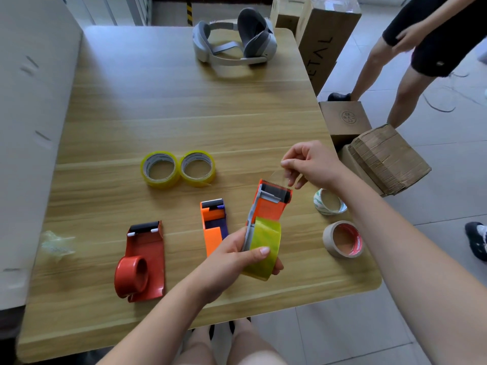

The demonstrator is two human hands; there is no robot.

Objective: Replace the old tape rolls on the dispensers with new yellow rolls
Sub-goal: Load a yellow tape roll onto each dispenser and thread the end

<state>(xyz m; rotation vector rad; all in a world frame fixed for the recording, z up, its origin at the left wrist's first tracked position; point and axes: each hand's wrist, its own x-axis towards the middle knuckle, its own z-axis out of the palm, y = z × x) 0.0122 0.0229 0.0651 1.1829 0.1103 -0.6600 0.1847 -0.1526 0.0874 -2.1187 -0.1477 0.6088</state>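
Observation:
My left hand (237, 262) grips an orange tape dispenser (271, 204) by the yellow roll (264, 246) mounted on it, held above the wooden table (184, 101). My right hand (308, 162) pinches the clear free end of the tape (278, 176) just past the dispenser's toothed blade. Two loose yellow rolls (160, 169) (198, 167) lie side by side mid-table. A second orange dispenser (213, 223) with no roll lies near my left hand. At the front left lies a red dispenser (142, 262), also without a roll.
Two used rolls lie at the table's right edge: a white-green one (329, 202) and a brown one (344, 239). A grey headset (234, 38) sits at the far edge. Crumpled tape (56, 245) lies left. Cardboard boxes (387, 159) and a standing person (411, 61) are to the right.

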